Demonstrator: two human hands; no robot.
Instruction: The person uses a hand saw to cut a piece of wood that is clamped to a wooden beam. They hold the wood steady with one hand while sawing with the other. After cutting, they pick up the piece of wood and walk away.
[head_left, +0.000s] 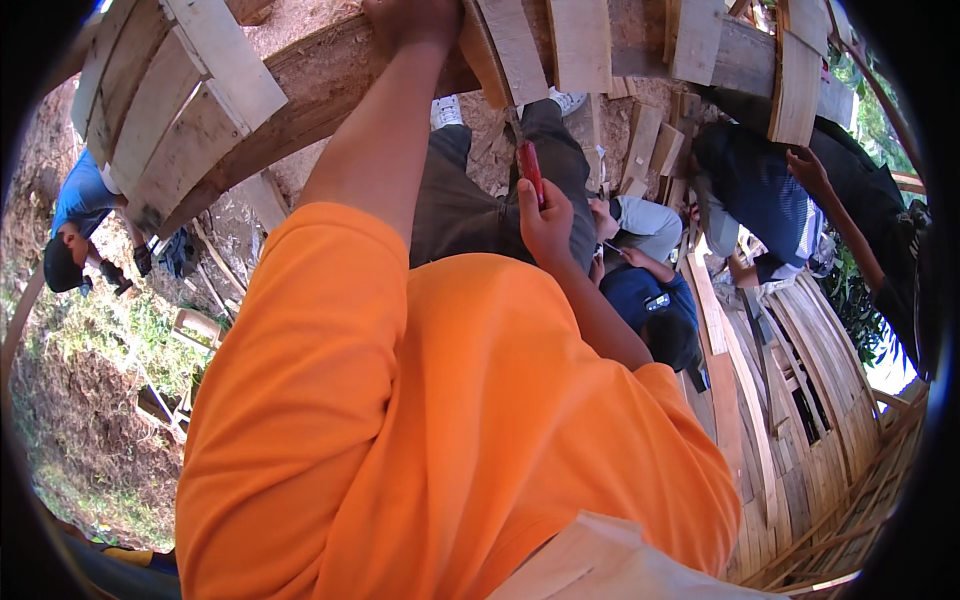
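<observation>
My left arm stretches up to the top edge, where my left hand [412,18] is by the long wooden beam [325,100]; its fingers are cut off by the picture's edge. In front of my thighs my right hand [547,222] is closed around the red handle of a tool [530,168]. A narrow dark part runs from the handle toward the upright boards [515,60]; its working end is hard to make out. Several pale boards stand side by side along the beam, close to the tool.
At the left, more boards [180,100] lean on the beam, with a person in blue [85,205] beyond. To the right, people crouch, one in dark blue [655,300], near loose planks [650,140] and a large slatted wooden surface [800,430]. Another person's arm [840,215] reaches toward a board.
</observation>
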